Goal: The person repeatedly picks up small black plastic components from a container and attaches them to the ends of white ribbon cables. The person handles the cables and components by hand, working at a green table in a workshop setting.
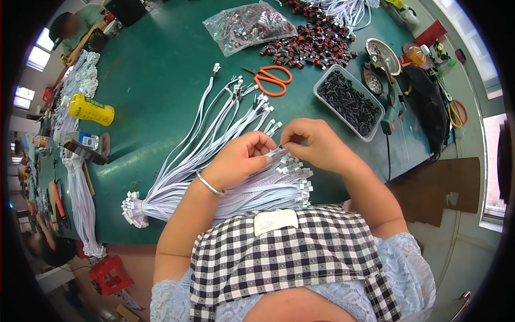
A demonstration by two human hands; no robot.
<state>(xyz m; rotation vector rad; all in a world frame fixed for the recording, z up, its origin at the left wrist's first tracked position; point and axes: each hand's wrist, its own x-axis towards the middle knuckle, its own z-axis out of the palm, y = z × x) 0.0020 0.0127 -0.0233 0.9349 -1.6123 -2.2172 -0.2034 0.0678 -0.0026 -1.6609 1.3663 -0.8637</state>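
Note:
Over the table, my left hand [242,156], wearing a silver bangle, pinches the end of a white flat cable [274,152]. My right hand [314,140] meets it there, thumb and forefinger closed on a small black sleeve [280,146] at the cable's tip; the fingers partly cover it. Beneath my hands lies a thick bundle of white cables [236,203] with white plugs at their ends. Several cables fan out away from me, some with dark tips. The bundle's gathered end [135,209] rests on the left.
Right of my hands stands a clear tub [322,96] of short black tubes. Orange-handled scissors [272,80] lie ahead. Beyond are a plastic bag [247,27] and a pile of red-black connectors [311,45]. A yellow bottle [91,109] is left; a green-handled tool [394,107] is right. Another person [80,27] sits far left.

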